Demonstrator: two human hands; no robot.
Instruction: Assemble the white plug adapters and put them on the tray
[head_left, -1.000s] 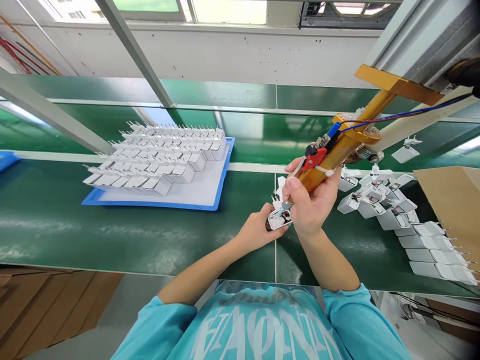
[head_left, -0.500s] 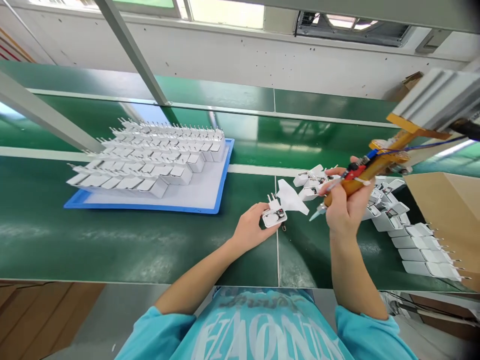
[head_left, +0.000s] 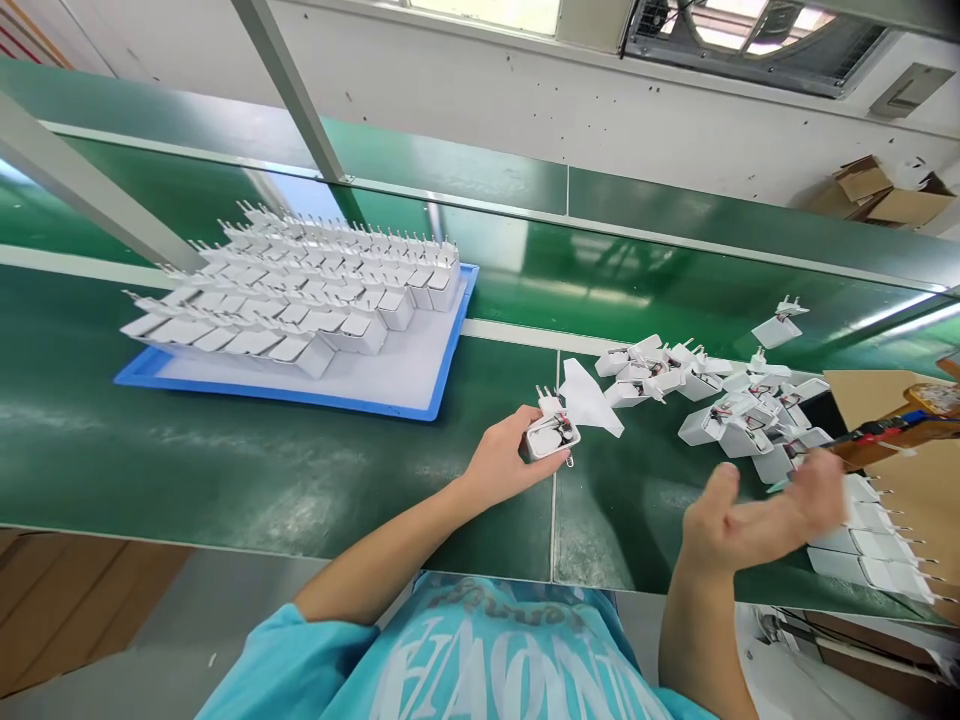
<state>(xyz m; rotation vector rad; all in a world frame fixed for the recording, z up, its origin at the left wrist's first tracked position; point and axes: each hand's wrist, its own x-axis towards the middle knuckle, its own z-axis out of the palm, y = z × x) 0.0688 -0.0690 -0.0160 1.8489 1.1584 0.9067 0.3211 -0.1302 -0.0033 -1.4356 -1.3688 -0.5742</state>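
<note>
- The left hand (head_left: 506, 452) is holding a white plug housing (head_left: 551, 438) above the middle of the green worktop (head_left: 300, 480); its grip is clasping the sides, and the prongs are pointing toward the far side, with wiring showing inside.
- The right hand (head_left: 750, 520) is hovering at the right, its grip released and its fingers blurring; an amber dispenser (head_left: 924, 432) is extending behind the fingers, and contact cannot be determined.
- A turquoise shirt (head_left: 510, 655) is bearing large pale lettering, only partly legible.
- A white scrap (head_left: 589, 398) is lying just right of the held housing.
- Loose housings (head_left: 739, 415) are heaping at the far right; rowed housings (head_left: 862, 545) are lying nearer, the right hand partly obstructing them.
- A blue tray (head_left: 455, 350) is carrying ranks of housings (head_left: 322, 320) at the left, prongs upward.
- A cardboard box (head_left: 922, 490) is standing at the right, partly hidden by the dispenser.
</note>
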